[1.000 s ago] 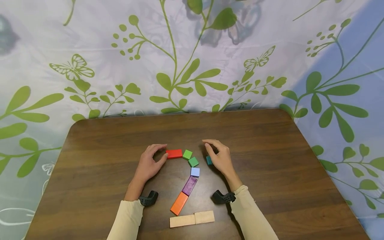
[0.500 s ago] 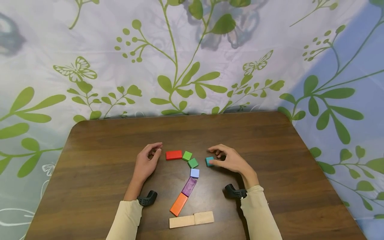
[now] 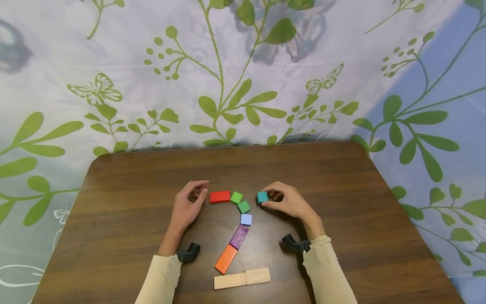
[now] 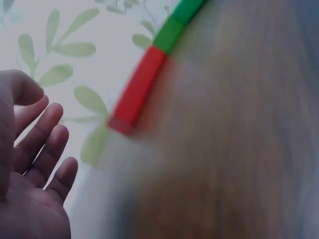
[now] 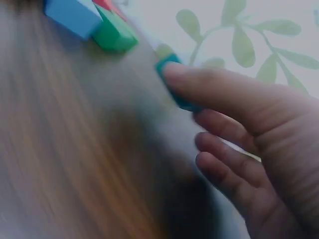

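Note:
Between thumb and fingers my right hand pinches a teal cube, which also shows in the right wrist view under the thumb. My left hand holds nothing; its loosely bent fingers stand just left of a red block. From the red block a curved row runs on through a light green cube, a green cube, a light blue cube, a purple block and an orange block. The teal cube is apart from this row, to its right.
Two plain wooden blocks lie end to end near the front of the brown table. Behind the table hangs a cloth with green leaves and butterflies. Each wrist wears a black device.
The right hand first drew back to the right, then took hold of the teal cube and shifted it slightly away. The left hand moved left, off the red block.

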Demonstrator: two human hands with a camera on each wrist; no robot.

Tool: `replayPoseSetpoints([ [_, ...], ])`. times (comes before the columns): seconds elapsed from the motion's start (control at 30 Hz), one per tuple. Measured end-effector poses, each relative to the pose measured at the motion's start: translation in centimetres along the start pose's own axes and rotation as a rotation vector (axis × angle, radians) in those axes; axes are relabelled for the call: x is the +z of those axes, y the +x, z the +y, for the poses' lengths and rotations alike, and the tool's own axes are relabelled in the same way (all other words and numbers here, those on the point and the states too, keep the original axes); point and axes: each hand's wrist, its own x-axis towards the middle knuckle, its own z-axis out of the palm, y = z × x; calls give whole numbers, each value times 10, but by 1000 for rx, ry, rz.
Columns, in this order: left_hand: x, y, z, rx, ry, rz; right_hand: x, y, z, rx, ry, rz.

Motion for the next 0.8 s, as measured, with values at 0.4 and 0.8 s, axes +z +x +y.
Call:
replayPoseSetpoints([
  [0.4, 20, -3, 55, 277, 47, -245, 38, 18, -67, -239, 255, 140],
  [0.8, -8, -10, 41, 221, 101, -158, 46, 19, -62, -318, 374, 104],
])
